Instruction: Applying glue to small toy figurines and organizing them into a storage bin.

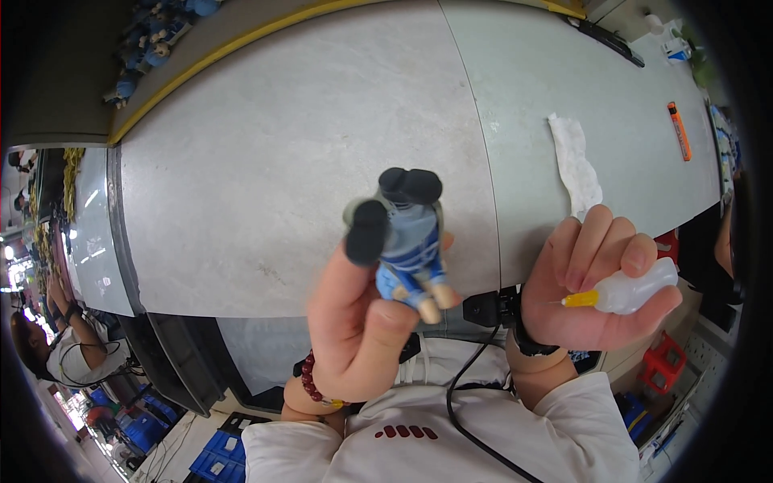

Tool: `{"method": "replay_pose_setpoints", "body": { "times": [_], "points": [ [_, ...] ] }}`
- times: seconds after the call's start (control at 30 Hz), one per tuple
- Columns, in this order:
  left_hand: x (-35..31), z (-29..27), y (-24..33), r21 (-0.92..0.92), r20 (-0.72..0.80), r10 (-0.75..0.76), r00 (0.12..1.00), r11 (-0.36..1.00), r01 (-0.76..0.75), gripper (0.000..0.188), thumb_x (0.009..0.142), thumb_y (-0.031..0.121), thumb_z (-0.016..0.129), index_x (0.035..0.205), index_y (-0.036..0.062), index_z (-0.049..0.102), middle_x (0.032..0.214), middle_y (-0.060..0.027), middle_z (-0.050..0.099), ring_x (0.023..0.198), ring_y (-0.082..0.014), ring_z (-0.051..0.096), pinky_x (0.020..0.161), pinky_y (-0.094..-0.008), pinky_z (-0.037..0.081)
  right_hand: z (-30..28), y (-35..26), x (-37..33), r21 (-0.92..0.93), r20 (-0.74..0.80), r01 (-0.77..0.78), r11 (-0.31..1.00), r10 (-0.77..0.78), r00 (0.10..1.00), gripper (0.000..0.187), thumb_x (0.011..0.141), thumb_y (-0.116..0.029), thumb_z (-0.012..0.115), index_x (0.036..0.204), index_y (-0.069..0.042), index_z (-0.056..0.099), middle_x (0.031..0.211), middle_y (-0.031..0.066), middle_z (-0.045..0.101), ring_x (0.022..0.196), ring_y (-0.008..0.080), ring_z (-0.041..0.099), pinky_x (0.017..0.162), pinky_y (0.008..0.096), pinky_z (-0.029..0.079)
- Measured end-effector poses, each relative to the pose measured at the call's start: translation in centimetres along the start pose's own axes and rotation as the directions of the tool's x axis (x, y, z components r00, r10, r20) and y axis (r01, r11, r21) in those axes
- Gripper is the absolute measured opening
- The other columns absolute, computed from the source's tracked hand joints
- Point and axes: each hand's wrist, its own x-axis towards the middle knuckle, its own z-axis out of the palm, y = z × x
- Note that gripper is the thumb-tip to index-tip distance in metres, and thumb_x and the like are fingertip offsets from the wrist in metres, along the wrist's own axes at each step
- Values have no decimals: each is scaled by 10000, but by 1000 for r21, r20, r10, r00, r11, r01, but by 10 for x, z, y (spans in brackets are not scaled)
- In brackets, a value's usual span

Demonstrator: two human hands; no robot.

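Observation:
In the middle of the view my left hand (358,330), with a dark red bead bracelet at the wrist, is closed around a small toy figurine (411,241). The figurine is mostly blue and grey, with rounded black parts at its upper end and pale tips at its lower end; it is slightly blurred and held above the table. To the right, my right hand (588,274) has its fingers curled round a small translucent squeeze bottle (636,288). The bottle lies sideways in the hand, its yellow nozzle (580,299) and thin needle pointing left toward the figurine, apart from it.
A grey table (282,145) stretches ahead, bordered by a yellow-edged shelf (241,44) holding several blue figurines (153,52). At right lie a crumpled white tissue (576,161) and an orange tube (679,131). A black cable (455,386) crosses my shirt. Another person (76,346) sits far left.

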Motion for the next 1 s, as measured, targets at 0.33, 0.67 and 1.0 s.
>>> {"method": "replay_pose_setpoints", "body": {
  "times": [0.33, 0.67, 1.0],
  "points": [
    [-4, -7, -2, 5, -1, 8, 1000, 1000, -8, 612, 698, 424, 604, 1023, -62, 425, 712, -124, 552, 554, -112, 493, 555, -341, 501, 6, 3, 0, 85, -29, 4, 996, -2, 1000, 491, 789, -509, 410, 807, -36, 537, 600, 45, 468, 517, 128, 405, 424, 221, 297],
    [-4, -11, -2, -7, 60, 8, 998, 1000, -8, 478, 703, 370, 623, 930, -17, 458, 748, -130, 538, 572, -120, 519, 584, -353, 503, 7, 2, 1, 26, 21, 2, 1000, -3, 1000, 429, 833, -469, 326, 811, -89, 522, 565, 8, 400, 491, 93, 346, 428, 210, 265],
    [-3, -12, 0, 27, 140, 27, 990, 999, -31, 525, 736, 374, 580, 1008, -51, 435, 777, -175, 542, 632, -185, 568, 537, -294, 497, 8, 0, 0, 54, -1, 2, 999, -2, 1000, 410, 833, -456, 336, 794, -89, 516, 556, 8, 396, 489, 91, 341, 426, 205, 255]
  ]
}}
